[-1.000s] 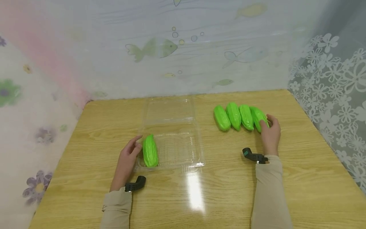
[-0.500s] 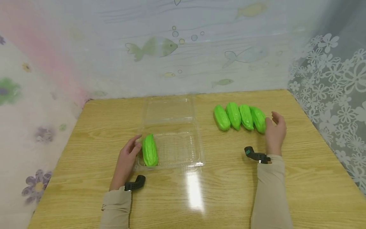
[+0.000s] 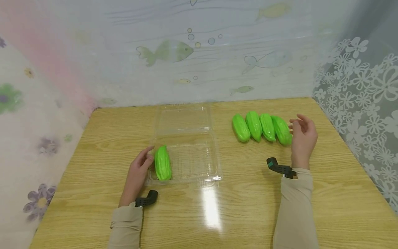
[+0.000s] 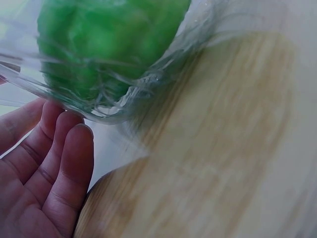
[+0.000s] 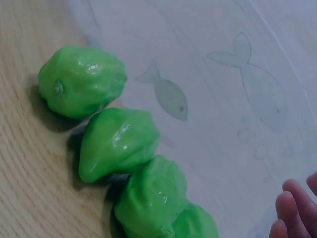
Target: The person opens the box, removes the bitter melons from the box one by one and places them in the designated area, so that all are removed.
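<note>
Four... several green bitter gourds lie side by side at the table's back right in the head view; the rightmost bitter gourd is nearest my right hand. That hand hovers just right of the row, fingers loosely bent, holding nothing. In the right wrist view its fingertips show apart from the gourds. Another bitter gourd lies lengthwise at the left end of a clear plastic clamshell box. My left hand rests at the box's left side, relaxed fingertips against its plastic edge.
The box's lid lies folded back toward the wall. Light wood table stretches between the box and the row of gourds. Black wrist cameras sit on both wrists.
My right hand has let go of the rightmost bitter gourd and moved right, away from it. The left hand and the box stay where they were.
</note>
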The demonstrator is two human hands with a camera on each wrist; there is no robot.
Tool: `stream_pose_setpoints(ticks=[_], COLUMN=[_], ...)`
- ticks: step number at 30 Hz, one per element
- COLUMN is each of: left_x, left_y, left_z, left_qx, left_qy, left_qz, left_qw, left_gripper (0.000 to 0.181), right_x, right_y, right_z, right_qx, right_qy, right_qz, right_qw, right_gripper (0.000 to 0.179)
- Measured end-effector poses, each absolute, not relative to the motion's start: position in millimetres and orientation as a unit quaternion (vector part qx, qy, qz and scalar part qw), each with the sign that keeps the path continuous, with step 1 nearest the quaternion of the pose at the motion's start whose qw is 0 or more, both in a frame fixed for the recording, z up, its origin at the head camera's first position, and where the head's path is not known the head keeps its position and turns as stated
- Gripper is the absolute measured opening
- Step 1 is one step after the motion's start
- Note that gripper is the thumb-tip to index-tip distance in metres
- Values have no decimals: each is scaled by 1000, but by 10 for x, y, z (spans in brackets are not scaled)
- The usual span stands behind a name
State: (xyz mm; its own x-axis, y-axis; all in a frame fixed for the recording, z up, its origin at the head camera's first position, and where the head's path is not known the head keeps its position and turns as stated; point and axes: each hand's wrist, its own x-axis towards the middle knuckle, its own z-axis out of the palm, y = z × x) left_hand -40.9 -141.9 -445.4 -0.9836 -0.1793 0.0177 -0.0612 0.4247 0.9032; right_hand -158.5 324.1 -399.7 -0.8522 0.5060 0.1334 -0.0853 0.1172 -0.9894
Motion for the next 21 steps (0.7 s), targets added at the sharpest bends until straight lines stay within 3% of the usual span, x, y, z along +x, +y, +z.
stream_pose_setpoints(ticks=[10, 21], left_x=[-345, -320], left_y=[-1395, -1402], left_z=[-4436, -4412], left_qx=[75, 82], left_qy=[-842, -846], left_qz=[-531, -523], left_qw=[55, 57], left_gripper=[43, 43], right_x=[-1489, -1499], right_y=[3083, 2740], right_z=[-3871, -3802], right_qx=[-8, 67], right_qy=[-852, -867], right_qz=[515, 482], right_qw=[96, 111], right_gripper=[37, 32])
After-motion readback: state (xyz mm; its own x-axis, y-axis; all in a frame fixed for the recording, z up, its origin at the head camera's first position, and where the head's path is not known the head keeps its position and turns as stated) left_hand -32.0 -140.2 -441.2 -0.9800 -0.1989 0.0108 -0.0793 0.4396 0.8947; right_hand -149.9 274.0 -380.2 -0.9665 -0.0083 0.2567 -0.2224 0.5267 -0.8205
